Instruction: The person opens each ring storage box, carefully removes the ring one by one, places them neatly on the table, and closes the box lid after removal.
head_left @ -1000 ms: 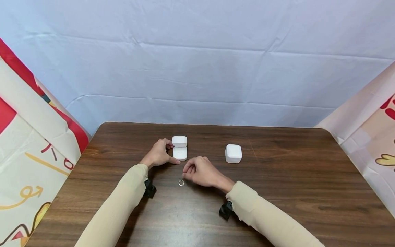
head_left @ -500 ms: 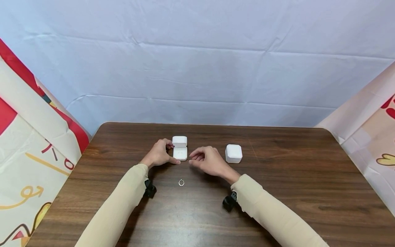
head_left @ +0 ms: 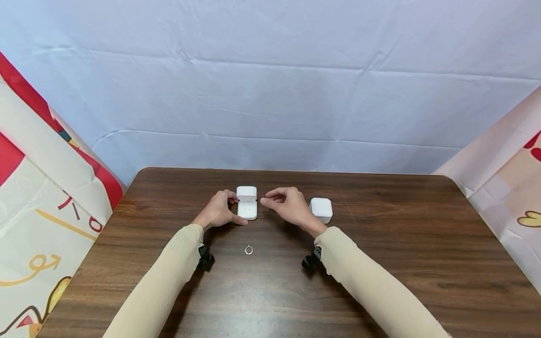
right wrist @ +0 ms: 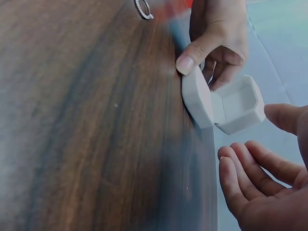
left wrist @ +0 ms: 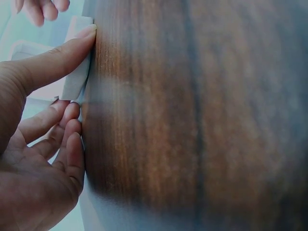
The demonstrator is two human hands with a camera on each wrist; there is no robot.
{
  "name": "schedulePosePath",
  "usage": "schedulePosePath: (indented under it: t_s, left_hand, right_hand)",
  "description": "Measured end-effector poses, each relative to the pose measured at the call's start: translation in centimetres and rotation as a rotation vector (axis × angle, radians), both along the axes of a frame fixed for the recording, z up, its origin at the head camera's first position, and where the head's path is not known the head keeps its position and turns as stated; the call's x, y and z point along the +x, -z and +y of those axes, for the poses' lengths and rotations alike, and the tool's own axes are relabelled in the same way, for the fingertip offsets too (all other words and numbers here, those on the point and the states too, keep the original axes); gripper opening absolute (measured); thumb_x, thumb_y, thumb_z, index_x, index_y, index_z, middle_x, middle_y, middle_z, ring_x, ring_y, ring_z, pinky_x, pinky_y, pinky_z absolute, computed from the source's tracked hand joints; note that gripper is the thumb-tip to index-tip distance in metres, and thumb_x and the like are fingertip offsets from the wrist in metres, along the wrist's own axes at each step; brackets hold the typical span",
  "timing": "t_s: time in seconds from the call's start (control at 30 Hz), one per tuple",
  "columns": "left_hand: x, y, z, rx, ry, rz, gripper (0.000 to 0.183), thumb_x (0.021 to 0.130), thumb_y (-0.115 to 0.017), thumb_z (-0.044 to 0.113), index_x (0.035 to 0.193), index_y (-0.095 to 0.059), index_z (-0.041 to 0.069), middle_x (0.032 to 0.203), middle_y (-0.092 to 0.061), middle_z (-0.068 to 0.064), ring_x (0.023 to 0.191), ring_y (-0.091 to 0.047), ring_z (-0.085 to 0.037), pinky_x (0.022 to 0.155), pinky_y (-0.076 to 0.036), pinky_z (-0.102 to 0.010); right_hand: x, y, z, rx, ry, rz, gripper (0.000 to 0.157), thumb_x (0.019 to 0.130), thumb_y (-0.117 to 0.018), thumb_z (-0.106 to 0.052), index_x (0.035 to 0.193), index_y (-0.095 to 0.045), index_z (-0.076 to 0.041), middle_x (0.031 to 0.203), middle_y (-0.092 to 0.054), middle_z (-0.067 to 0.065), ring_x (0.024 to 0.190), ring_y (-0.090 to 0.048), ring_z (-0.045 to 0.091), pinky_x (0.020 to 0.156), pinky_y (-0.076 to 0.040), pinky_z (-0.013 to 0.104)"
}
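A white ring box stands on the table with its lid raised toward the back. My left hand grips it from the left, thumb on its front side and fingers behind. To the right of the lid hovers my right hand, its fingers relaxed and holding nothing. In the right wrist view its thumb overlaps the edge of the lid, and the other fingers spread below. A silver ring with a small setting lies on the wood in front of the box.
A second white box, closed, stands right of my right wrist. The brown wooden table ends at a pale hanging cloth. Patterned cloths hang at both sides. Each wrist carries a small black camera.
My right hand has moved away from beside the ring, back and to the right, up beside the box lid, and its fingers have parted. The left hand stays on the box.
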State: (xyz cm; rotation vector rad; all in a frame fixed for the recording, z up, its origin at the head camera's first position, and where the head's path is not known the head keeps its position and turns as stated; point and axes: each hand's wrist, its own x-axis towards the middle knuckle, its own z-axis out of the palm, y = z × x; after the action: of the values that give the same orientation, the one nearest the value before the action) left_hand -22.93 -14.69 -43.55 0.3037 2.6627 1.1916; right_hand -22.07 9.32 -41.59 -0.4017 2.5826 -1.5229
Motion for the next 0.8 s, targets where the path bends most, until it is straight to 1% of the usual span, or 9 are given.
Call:
schedulePosePath:
  t_s: [0.33,0.57,0.7,0.8]
  left_hand:
    - [0.0,-0.1,0.0,0.000,0.000,0.001,0.066,0.067,-0.097,0.015,0.118,-0.062,-0.006,0.116,-0.061,-0.016,0.109,-0.056,-0.033,0.098,-0.046,-0.045]
    - [0.0,-0.1,0.0,-0.005,0.006,0.001,0.066,0.068,-0.097,0.016,0.120,-0.062,-0.006,0.117,-0.060,-0.016,0.110,-0.055,-0.033,0.098,-0.046,-0.046]
    - [-0.1,0.0,-0.1,-0.009,0.008,0.000,0.067,0.068,-0.097,0.017,0.120,-0.062,-0.006,0.117,-0.060,-0.016,0.111,-0.055,-0.033,0.098,-0.046,-0.046]
    - [-0.1,0.0,-0.1,-0.008,0.011,-0.001,0.066,0.068,-0.097,0.017,0.120,-0.062,-0.006,0.117,-0.059,-0.016,0.111,-0.055,-0.033,0.098,-0.046,-0.046]
  right_hand:
    - [-1.3,-0.4,-0.8,-0.029,0.075,-0.068,0.034,0.093,-0.076,-0.034,0.114,-0.075,-0.007,0.105,-0.074,0.005,0.096,-0.069,0.019,0.084,-0.055,0.035]
    - [-1.9,-0.6,-1.0,-0.030,0.051,-0.122,0.046,0.095,-0.071,-0.044,0.123,-0.071,-0.007,0.113,-0.071,0.005,0.107,-0.065,0.021,0.092,-0.052,0.040]
    - [-2.3,-0.5,-1.2,-0.049,0.038,-0.167,0.051,0.094,-0.070,-0.048,0.125,-0.069,-0.008,0.112,-0.070,0.005,0.107,-0.065,0.025,0.089,-0.053,0.040]
    - [-2.6,-0.5,-1.4,-0.059,0.038,-0.204,0.052,0.094,-0.070,-0.049,0.125,-0.069,-0.007,0.111,-0.070,0.008,0.105,-0.065,0.029,0.085,-0.053,0.039]
